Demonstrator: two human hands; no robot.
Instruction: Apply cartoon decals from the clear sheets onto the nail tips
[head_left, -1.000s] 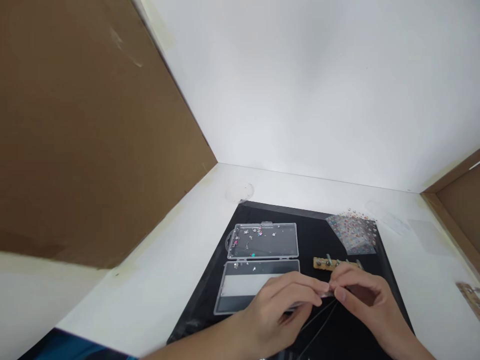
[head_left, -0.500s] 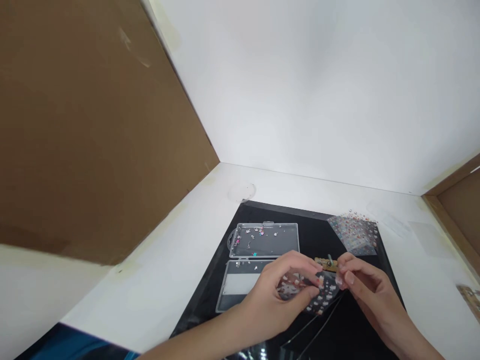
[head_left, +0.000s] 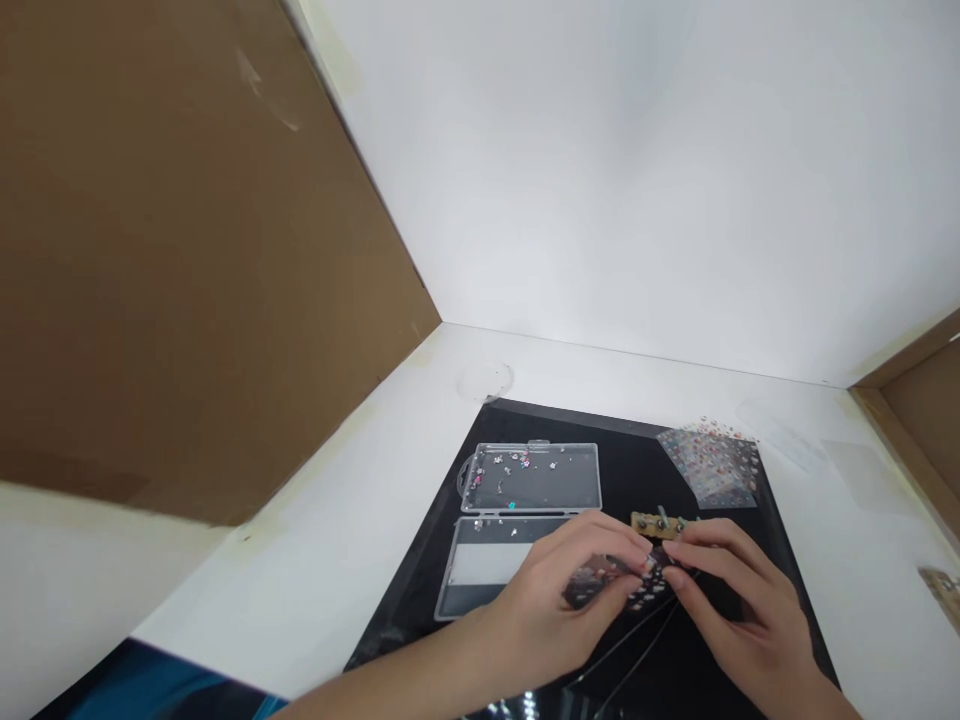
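The right hand (head_left: 739, 610) has closed in, so it and the left hand (head_left: 559, 610) now clamp their grips on a patterned sticker sheet (head_left: 611, 582), just in front of the wooden peg strip (head_left: 660, 522) on the black mat (head_left: 630, 450).

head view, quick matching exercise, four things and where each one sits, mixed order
Things:
1 clear plastic tray with scattered small gems
2 loose sticker sheet
3 tan strip with pegs
4 dark patterned sheet

Places:
A held between the left hand and right hand
B far right corner of the black mat
C just beyond the right hand
D far left of the mat, beyond the other clear tray

Pairs: 1-D, 2-B, 3-C, 4-A
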